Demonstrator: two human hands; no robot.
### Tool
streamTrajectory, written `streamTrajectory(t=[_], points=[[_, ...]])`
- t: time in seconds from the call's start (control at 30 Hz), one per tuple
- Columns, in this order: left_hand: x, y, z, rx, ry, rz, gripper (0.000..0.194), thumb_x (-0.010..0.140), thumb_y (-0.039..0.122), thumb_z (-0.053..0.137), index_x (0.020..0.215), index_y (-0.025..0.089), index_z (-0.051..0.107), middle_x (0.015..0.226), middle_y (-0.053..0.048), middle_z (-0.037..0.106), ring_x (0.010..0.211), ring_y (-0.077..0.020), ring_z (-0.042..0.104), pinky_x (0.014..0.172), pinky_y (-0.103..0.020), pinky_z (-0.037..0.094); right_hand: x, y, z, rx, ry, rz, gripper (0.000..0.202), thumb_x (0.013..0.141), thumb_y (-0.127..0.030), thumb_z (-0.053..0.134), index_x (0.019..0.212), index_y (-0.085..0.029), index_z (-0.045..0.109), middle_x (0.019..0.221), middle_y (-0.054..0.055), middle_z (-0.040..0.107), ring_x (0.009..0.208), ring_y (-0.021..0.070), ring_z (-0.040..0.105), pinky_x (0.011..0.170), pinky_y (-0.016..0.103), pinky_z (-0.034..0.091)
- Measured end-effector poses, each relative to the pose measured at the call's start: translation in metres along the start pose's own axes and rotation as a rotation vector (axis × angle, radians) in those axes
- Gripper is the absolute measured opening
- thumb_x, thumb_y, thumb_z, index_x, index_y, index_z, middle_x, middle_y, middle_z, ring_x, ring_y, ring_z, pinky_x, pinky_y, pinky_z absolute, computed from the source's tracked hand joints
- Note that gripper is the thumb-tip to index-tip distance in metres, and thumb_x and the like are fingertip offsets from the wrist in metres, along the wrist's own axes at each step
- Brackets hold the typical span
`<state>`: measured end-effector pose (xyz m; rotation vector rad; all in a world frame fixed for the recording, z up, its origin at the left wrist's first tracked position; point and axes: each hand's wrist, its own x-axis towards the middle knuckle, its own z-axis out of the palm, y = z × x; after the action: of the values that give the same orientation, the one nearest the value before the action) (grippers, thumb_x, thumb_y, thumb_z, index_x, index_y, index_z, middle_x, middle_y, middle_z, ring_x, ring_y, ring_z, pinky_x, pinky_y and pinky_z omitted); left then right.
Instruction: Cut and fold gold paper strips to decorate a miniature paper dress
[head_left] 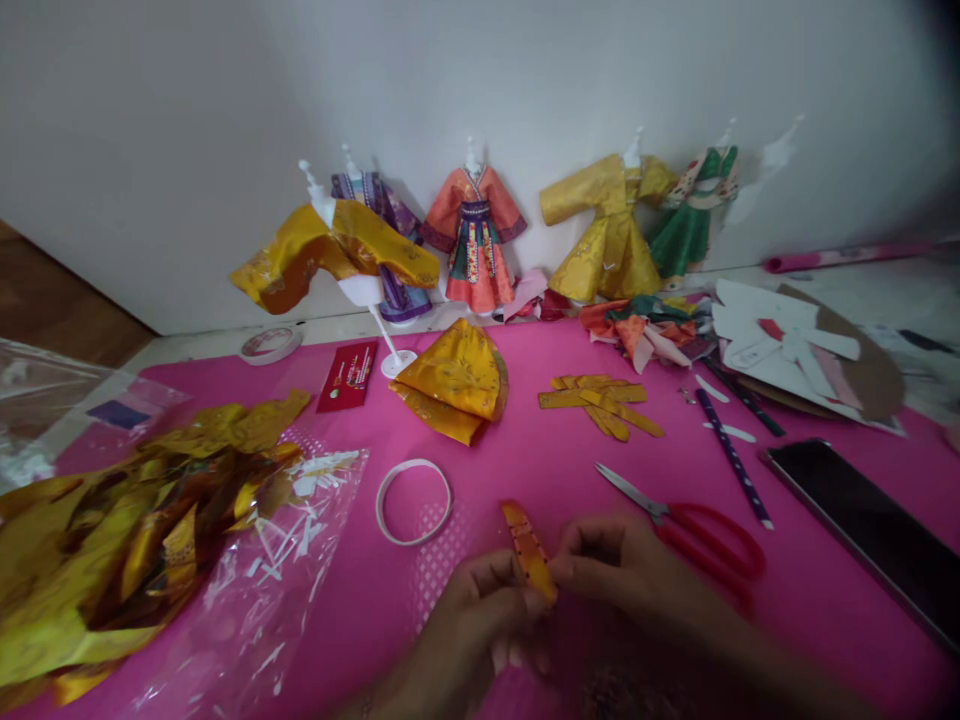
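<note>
Between my two hands, near the front middle, is a small curved golden-orange strip (527, 548) with a dotted pattern along it. My left hand (487, 610) pinches its lower part between thumb and fingers. The fingers of my right hand (607, 560) are pressed together at the strip's right edge; whether they grip it or something tiny is hard to make out. Just right of my right hand lie red-handled scissors (694, 520). A white tape ring (414, 502) rests to the left. Several golden strips (600, 403) are piled beyond my hands.
A folded golden skirt piece (461, 385) lies by a mannequin stand (397, 363). Dressed doll forms (474, 240) line the wall. Golden scraps (150, 540) and clear plastic (255, 590) cover the left; a phone (862, 530), spotted pencil (731, 455) and paper pieces (787, 340) are right.
</note>
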<state>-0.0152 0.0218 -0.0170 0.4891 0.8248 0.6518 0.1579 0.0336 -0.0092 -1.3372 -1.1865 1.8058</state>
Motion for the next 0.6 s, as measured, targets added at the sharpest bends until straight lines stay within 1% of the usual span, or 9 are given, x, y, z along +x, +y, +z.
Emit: streamTrajectory(t=[0.1,0.2,0.23,0.33,0.4,0.47,0.5,0.57,0.6], points=[[0.001,0.000,-0.002,0.026,0.029,0.019,0.025,0.059,0.031,0.080,0.071,0.014,0.066,0.055,0.003,0.060,0.042,-0.0080,0.053,0.046,-0.021,0.049,0.001,-0.003,-0.006,-0.027,0.055,-0.042,0.040,0.076,-0.056,0.071,0.067,-0.019,0.060,0.059,-0.004,0.049,0.053,0.0092,0.040,0.051,0.023,0.030],[0.002,0.000,-0.003,0.057,0.043,0.042,0.025,0.059,0.031,0.081,0.069,0.014,0.065,0.053,0.004,0.059,0.041,-0.0078,0.052,0.046,-0.021,0.048,0.000,-0.008,-0.016,-0.123,0.231,-0.164,0.037,0.082,-0.054,0.066,0.071,-0.020,0.061,0.059,-0.004,0.048,0.053,0.0100,0.040,0.050,0.024,0.033],[0.002,0.000,-0.004,0.070,0.052,0.049,0.024,0.059,0.031,0.080,0.068,0.014,0.065,0.052,0.004,0.058,0.042,-0.0075,0.052,0.046,-0.020,0.047,-0.002,-0.011,-0.021,-0.147,0.308,-0.224,0.034,0.083,-0.053,0.065,0.074,-0.020,0.062,0.061,-0.004,0.049,0.054,0.0108,0.043,0.051,0.024,0.035],[0.003,-0.001,-0.005,0.100,0.069,0.068,0.024,0.059,0.031,0.080,0.066,0.014,0.065,0.051,0.004,0.057,0.042,-0.0071,0.050,0.045,-0.019,0.045,-0.014,-0.025,-0.036,-0.259,0.524,-0.398,0.024,0.087,-0.046,0.063,0.089,-0.022,0.067,0.073,0.001,0.062,0.063,0.0153,0.055,0.056,0.027,0.043],[0.004,-0.001,-0.005,0.111,0.069,0.077,0.025,0.059,0.033,0.080,0.065,0.015,0.064,0.050,0.004,0.057,0.042,-0.0075,0.050,0.046,-0.020,0.044,-0.025,-0.035,-0.048,-0.477,0.611,-0.460,0.025,0.086,-0.044,0.062,0.097,-0.023,0.069,0.080,0.005,0.068,0.066,0.0184,0.060,0.057,0.030,0.046],[0.005,-0.002,-0.006,0.123,0.074,0.083,0.025,0.059,0.034,0.080,0.063,0.015,0.063,0.048,0.004,0.056,0.041,-0.0075,0.048,0.046,-0.020,0.042,-0.039,-0.040,-0.059,-0.812,0.638,-0.470,0.026,0.087,-0.043,0.060,0.101,-0.024,0.071,0.080,0.005,0.070,0.064,0.0199,0.061,0.057,0.033,0.046],[0.006,-0.003,-0.006,0.130,0.084,0.085,0.026,0.059,0.033,0.080,0.062,0.015,0.062,0.047,0.004,0.055,0.041,-0.0073,0.048,0.045,-0.019,0.040,-0.045,-0.040,-0.065,-0.964,0.632,-0.476,0.025,0.087,-0.041,0.058,0.100,-0.024,0.071,0.083,0.006,0.071,0.066,0.0209,0.063,0.060,0.035,0.047],[0.006,-0.004,-0.006,0.140,0.101,0.089,0.026,0.058,0.033,0.080,0.061,0.016,0.061,0.046,0.005,0.054,0.041,-0.0071,0.047,0.045,-0.019,0.037,-0.056,-0.031,-0.074,-1.189,0.562,-0.425,0.024,0.091,-0.038,0.054,0.097,-0.024,0.072,0.092,0.007,0.071,0.074,0.0231,0.065,0.066,0.038,0.048],[0.007,-0.005,-0.007,0.143,0.106,0.092,0.026,0.058,0.033,0.079,0.060,0.016,0.061,0.046,0.005,0.054,0.041,-0.0070,0.046,0.044,-0.019,0.036,-0.060,-0.024,-0.078,-1.232,0.516,-0.398,0.024,0.093,-0.037,0.053,0.097,-0.024,0.073,0.093,0.008,0.071,0.077,0.0237,0.066,0.069,0.039,0.048]])
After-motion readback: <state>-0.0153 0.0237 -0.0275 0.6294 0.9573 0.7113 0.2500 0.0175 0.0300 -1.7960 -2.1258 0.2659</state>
